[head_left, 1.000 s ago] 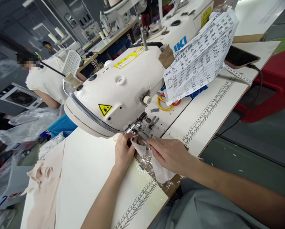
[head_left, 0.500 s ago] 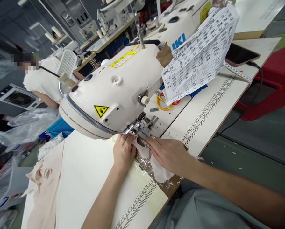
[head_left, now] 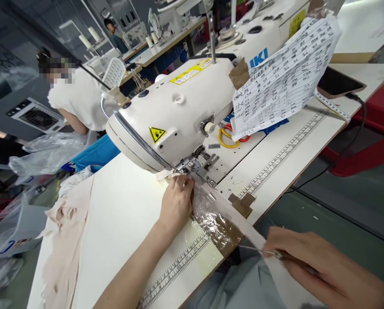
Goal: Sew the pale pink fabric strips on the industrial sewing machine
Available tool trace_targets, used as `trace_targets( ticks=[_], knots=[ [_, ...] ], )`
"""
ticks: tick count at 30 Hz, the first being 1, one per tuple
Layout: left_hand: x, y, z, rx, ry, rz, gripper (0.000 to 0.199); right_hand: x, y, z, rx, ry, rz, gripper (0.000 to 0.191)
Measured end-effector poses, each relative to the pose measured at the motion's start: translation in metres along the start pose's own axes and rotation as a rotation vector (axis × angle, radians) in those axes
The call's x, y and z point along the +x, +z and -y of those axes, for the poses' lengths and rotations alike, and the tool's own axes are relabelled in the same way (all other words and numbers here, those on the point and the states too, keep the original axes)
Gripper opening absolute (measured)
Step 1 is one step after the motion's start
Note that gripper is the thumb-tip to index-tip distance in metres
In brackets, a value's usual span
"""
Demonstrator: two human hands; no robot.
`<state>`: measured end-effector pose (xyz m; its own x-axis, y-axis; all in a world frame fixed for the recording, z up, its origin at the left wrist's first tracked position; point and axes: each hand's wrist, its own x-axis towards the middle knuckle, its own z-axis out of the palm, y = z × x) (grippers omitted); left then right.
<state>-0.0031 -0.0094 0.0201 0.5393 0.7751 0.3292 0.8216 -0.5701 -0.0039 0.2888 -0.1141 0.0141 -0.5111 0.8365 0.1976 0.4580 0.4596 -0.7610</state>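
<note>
A long strip of pale pink fabric (head_left: 240, 219) runs from under the presser foot (head_left: 192, 165) of a white sewing machine (head_left: 166, 116) towards me and hangs past the table edge. My left hand (head_left: 177, 204) is closed beside the presser foot, fingers curled on the fabric; their tips are partly hidden. Off the table's front edge, my right hand (head_left: 310, 257) is closed on the strip and on a thin metal-tipped tool (head_left: 277, 255), whose kind I cannot make out. Beneath the strip, clear plastic film and brown tape (head_left: 224, 231) cover the table.
Yellow and red-handled scissors (head_left: 228, 139) lie behind the needle area. A handwritten sheet (head_left: 285, 79) hangs off the machine; a phone (head_left: 340, 81) lies right of it. More pink fabric (head_left: 66, 231) rests at left. Printed rulers (head_left: 285, 150) mark the table. A co-worker (head_left: 77, 94) sits beyond.
My right hand has moved from beside the presser foot towards me and right, past the table edge, drawing the strip out straight. My left hand stays near the needle. The view has shifted slightly.
</note>
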Motion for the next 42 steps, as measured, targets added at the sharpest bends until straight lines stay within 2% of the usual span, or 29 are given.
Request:
trace_targets(
  ticks=[3, 5, 12, 16, 19, 22, 26, 28, 30, 32, 35, 39, 42],
  knots=[
    [0.0, 0.004, -0.012, 0.05, -0.053, -0.006, 0.029, -0.024, 0.0, -0.008, 0.01, 0.061, -0.05, 0.028],
    [-0.002, 0.006, -0.019, 0.09, -0.077, -0.017, 0.031, -0.03, 0.002, -0.012, 0.013, 0.096, -0.071, 0.025],
    [-0.015, 0.008, -0.031, 0.132, -0.119, 0.016, 0.042, -0.023, 0.001, -0.016, 0.022, 0.057, -0.011, 0.029],
    [-0.016, 0.007, -0.029, 0.126, -0.134, 0.029, 0.044, -0.021, 0.001, -0.019, 0.071, 0.138, -0.028, 0.026],
    [-0.015, 0.008, -0.023, 0.106, -0.128, 0.007, 0.04, -0.016, 0.0, -0.018, 0.153, 0.26, -0.014, 0.024],
    [-0.015, 0.01, -0.015, 0.052, -0.107, -0.026, 0.039, -0.009, 0.004, -0.012, 0.342, 0.443, 0.013, 0.031],
    [-0.016, 0.011, -0.007, -0.038, -0.078, -0.054, 0.043, -0.001, 0.026, 0.0, 0.9, 0.704, -0.023, 0.033],
    [-0.017, 0.011, -0.004, -0.079, -0.071, -0.065, 0.045, 0.002, 0.039, 0.006, 1.151, 0.758, -0.074, 0.031],
    [-0.018, 0.011, -0.002, -0.119, -0.075, -0.068, 0.046, 0.004, 0.049, 0.011, 1.255, 0.759, -0.09, 0.028],
    [-0.019, 0.011, -0.001, -0.14, -0.072, -0.07, 0.046, 0.006, 0.053, 0.014, 1.228, 0.746, -0.074, 0.03],
    [-0.02, 0.013, -0.002, -0.096, -0.043, -0.076, 0.045, 0.01, 0.05, 0.015, 1.001, 0.725, -0.073, 0.037],
    [-0.018, 0.014, -0.008, 0.019, -0.042, -0.05, 0.045, 0.024, 0.038, 0.013, 0.625, 0.511, -0.059, 0.041],
    [-0.015, 0.011, -0.011, 0.047, -0.068, -0.038, 0.043, 0.039, 0.031, 0.01, 0.474, 0.405, -0.044, 0.038]
  ],
)
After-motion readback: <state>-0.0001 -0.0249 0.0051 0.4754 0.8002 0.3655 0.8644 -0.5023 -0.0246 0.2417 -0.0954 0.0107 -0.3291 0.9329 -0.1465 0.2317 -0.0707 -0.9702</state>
